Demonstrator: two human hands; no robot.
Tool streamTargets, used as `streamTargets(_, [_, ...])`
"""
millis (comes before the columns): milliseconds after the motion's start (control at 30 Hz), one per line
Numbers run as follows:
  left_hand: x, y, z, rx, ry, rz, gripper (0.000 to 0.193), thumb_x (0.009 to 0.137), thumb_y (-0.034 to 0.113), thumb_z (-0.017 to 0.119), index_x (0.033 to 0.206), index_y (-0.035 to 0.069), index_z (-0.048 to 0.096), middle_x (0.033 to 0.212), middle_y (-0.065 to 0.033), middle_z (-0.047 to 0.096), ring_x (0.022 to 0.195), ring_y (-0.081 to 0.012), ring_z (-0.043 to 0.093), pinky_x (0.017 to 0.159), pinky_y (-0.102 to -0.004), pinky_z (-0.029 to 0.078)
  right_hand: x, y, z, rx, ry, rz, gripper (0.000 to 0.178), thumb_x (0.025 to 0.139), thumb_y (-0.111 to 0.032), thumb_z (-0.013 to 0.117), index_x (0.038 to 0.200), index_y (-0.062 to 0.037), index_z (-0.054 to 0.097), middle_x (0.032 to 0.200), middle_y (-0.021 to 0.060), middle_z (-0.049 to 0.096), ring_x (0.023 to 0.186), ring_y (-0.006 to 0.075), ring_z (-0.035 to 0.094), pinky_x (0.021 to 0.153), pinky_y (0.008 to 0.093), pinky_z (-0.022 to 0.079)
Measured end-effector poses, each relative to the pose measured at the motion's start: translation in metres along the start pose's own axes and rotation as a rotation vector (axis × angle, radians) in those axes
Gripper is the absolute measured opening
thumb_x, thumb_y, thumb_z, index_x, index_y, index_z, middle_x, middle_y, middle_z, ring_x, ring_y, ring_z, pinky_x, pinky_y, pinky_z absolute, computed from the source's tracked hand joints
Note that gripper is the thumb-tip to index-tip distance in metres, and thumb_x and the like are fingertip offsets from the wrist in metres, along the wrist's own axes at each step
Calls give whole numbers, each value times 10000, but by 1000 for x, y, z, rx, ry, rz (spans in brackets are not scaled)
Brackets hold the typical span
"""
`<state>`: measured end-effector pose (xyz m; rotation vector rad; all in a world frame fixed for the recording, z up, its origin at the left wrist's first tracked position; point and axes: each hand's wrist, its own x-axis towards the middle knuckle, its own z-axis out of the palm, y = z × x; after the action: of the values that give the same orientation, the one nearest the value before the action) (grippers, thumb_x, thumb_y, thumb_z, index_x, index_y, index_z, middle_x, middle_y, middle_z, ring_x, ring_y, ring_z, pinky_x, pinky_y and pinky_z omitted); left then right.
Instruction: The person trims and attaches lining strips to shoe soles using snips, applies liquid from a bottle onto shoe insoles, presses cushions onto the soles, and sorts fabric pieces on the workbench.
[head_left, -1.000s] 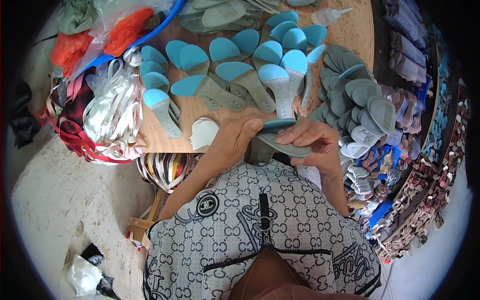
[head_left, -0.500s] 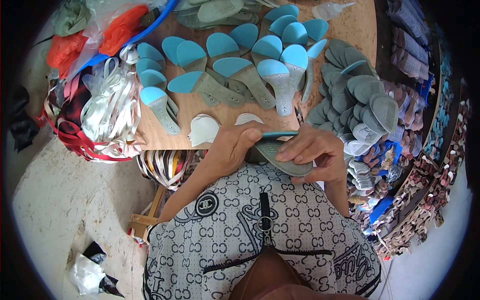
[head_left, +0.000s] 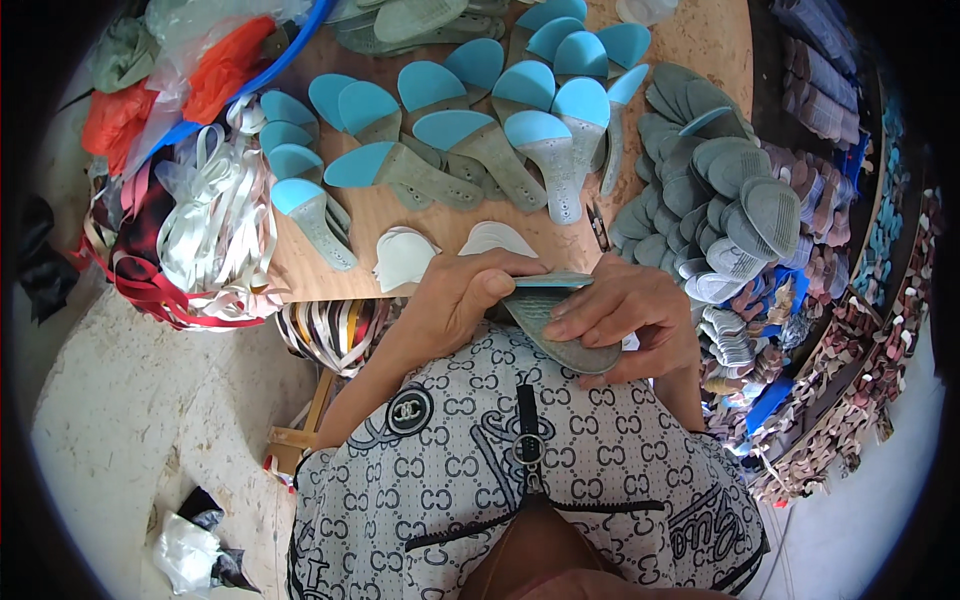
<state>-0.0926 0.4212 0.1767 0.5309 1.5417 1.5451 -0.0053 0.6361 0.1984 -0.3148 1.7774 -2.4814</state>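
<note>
Close to my body, in front of the table's near edge, a grey insole [head_left: 562, 338] with a ribbed surface is bent between my two hands. A narrow strip of blue shows along its upper edge. My left hand [head_left: 452, 305] pinches its left end, thumb lying at the blue edge. My right hand [head_left: 640, 312] is closed round its right side, fingers pressing on the grey face and the thumb at its lower rim. Just beyond my hands lie two stacks of white, rounded thin pieces [head_left: 404, 258]. Several blue-toed grey insoles [head_left: 452, 132] overlap across the table.
A large heap of plain grey insoles [head_left: 722, 205] covers the table's right side. Small snips [head_left: 597, 228] lie beside it. White and red ribbons [head_left: 215, 220] hang at the left edge, by red plastic bags [head_left: 228, 68]. Racks of many small parts [head_left: 830, 420] stand at right.
The insole stays in both hands, tilted slightly, and my right fingers have shifted a little down along it. The view has moved slightly, showing more of the second white stack.
</note>
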Motion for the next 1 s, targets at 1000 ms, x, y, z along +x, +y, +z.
streamTargets(1000, [95, 59, 36, 813, 216, 514, 915, 651, 359, 818, 1392, 37, 390, 1341, -228, 448, 1138, -395, 501, 921, -441, 429, 62, -38, -16, -433, 1091, -160, 103, 844, 33, 656, 895, 16, 569, 1050, 145, 679, 920, 157, 646, 829, 270, 504])
